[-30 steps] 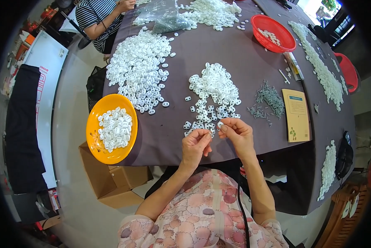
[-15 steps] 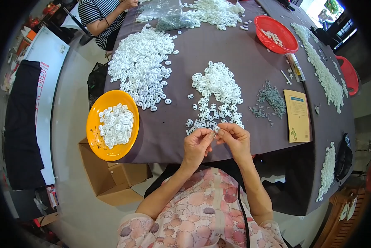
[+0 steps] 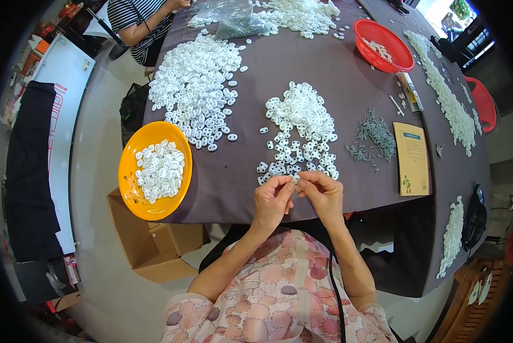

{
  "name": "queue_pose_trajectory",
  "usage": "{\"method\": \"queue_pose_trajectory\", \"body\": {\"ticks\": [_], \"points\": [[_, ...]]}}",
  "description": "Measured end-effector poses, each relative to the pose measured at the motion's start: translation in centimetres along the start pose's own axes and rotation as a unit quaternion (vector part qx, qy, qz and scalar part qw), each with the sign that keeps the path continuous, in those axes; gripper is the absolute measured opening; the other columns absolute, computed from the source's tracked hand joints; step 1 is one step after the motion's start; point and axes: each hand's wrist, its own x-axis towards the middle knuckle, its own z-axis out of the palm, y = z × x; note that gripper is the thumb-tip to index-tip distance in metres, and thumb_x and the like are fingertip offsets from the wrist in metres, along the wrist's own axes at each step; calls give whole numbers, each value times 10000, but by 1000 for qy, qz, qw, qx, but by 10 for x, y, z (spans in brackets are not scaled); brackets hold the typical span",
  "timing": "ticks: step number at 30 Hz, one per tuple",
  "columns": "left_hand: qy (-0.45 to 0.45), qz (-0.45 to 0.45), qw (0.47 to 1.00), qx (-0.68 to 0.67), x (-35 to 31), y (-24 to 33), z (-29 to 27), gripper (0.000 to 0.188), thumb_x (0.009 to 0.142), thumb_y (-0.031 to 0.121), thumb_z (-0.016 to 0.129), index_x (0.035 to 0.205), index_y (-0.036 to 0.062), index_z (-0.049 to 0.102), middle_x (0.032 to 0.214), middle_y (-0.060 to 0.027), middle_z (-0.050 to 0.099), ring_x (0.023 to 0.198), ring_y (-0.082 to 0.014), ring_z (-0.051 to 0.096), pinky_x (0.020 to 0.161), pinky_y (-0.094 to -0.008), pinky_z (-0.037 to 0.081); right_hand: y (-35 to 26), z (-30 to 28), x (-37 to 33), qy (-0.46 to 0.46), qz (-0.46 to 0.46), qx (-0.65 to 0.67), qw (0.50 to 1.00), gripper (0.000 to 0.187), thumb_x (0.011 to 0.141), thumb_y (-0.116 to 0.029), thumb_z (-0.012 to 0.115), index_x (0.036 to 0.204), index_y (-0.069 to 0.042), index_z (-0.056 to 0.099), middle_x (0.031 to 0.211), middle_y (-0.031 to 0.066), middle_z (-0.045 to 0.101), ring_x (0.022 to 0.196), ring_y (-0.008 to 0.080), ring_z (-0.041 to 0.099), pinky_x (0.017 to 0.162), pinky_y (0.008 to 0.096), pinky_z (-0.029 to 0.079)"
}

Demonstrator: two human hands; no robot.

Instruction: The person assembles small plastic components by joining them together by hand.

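My left hand (image 3: 272, 204) and my right hand (image 3: 325, 199) meet at the near table edge, thumbs and forefingers pinched together. Between the fingertips is a small white plastic piece (image 3: 296, 178), mostly covered by the fingers. Just beyond them spreads a heap of white two-holed plastic pieces (image 3: 302, 114), with looser ones close to my fingers. To the right of that heap lies a pile of small grey-green pins (image 3: 376, 136). An orange plate (image 3: 129, 197) holding more white pieces sits at the left table edge.
A larger white heap (image 3: 193, 80) lies behind the plate. Farther right are a red basket (image 3: 402, 64), a tan notebook (image 3: 413, 166) and a long white strip of pieces (image 3: 442, 86). A bag of grey pins (image 3: 236, 27) and a co-worker's arm (image 3: 139, 34) are at the back.
Both hands stay at the same spot; the right fingertips have drawn slightly closer to the left, covering more of the white piece. The view has shifted slightly.
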Motion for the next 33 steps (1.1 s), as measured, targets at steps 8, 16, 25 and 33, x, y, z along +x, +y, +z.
{"method": "queue_pose_trajectory", "body": {"ticks": [8, 16, 25, 33], "points": [[8, 4, 999, -43, 1, -6, 0, 142, 892, 81, 577, 970, -15, 648, 651, -14, 602, 469, -32, 488, 407, -172, 390, 7, -2, -2, -22, -24, 14, 999, 192, 825, 57, 608, 1003, -2, 650, 880, 33, 639, 768, 80, 611, 651, 191, 491], [-32, -2, 998, -59, -1, -11, 3, 143, 889, 70, 575, 991, -6, 641, 720, -16, 614, 528, -36, 515, 427, -175, 410, 4, -9, -8, -20, -2, -29, 999, 134, 836, 39, 594, 964, 10, 622, 809, 31, 629, 750, 71, 600, 660, 217, 478], [-55, 86, 982, 159, -5, -24, 10, 132, 866, 43, 583, 972, 1, 651, 723, -10, 588, 503, -35, 513, 410, -183, 386, 5, -28, -19, -41, -261, -338, 904, 213, 715, 92, 600, 893, -25, 594, 774, 114, 588, 691, 289, 563, 593, 354, 456], [-65, 84, 980, 166, -7, -25, 10, 94, 858, 36, 589, 917, 1, 654, 717, -10, 606, 503, -38, 528, 406, -187, 407, 13, -33, -22, -46, -270, -328, 904, 236, 690, 99, 614, 888, -30, 615, 835, 95, 594, 715, 247, 556, 606, 318, 450]]}}
